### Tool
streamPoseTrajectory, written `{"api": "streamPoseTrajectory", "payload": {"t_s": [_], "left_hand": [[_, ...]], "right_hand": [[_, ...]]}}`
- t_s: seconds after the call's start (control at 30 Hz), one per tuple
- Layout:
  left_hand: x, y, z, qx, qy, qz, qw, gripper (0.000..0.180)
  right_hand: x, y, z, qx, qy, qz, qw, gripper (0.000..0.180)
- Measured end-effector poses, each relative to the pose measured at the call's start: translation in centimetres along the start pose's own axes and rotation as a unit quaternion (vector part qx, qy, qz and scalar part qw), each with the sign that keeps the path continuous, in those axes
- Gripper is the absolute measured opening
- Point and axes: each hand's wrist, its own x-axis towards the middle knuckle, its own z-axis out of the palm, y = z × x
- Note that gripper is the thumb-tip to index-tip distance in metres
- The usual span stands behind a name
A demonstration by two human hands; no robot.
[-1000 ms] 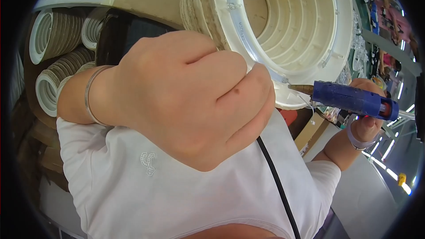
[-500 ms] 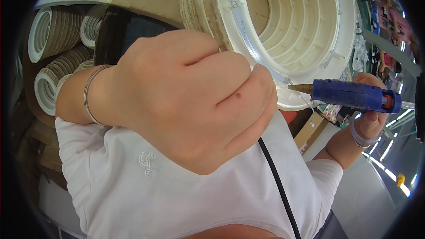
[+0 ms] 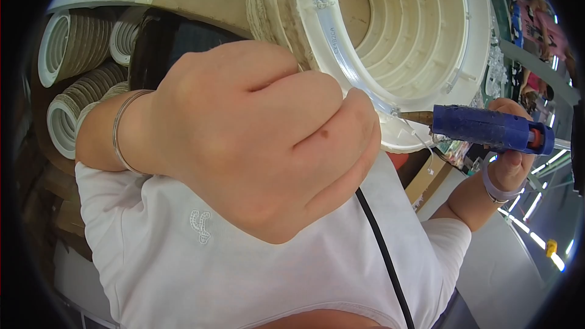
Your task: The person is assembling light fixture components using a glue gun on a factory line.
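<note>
ribbed ring (image 3: pixel 420 42): cream-white plastic, smooth, slight sheen; moulded concentric steps inside
ring outer wrap (image 3: pixel 274 18): beige fibrous layers, rough, matt
glue gun (image 3: pixel 487 129): blue plastic body, matt, scuffed; brownish metal nozzle, dull
glue strands (image 3: pixel 420 140): thin, clear, glossy
cable (image 3: pixel 384 256): black rubbery sheath, smooth
bangle (image 3: pixel 119 134): thin metal, polished
shirt (image 3: pixel 183 268): white knit cloth, matt
stacked rings (image 3: pixel 67 85): white plastic rims, tan ribbed cores, matt
</note>
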Motion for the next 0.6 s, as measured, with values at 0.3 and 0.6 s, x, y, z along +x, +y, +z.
{"api": "streamPoseTrajectory", "payload": {"t_s": [0.3,0.6], "left_hand": [[-0.2,0.1,0.1,0.009,0.007,0.009,1.0,0.026],[-0.2,0.2,0.2,0.014,0.014,0.004,1.0,0.029]], "right_hand": [[-1.2,1.0,-0.5,0.021,0.027,0.024,0.999,0.066],[-1.1,0.8,-0.1,0.04,0.046,0.028,0.998,0.065]]}}
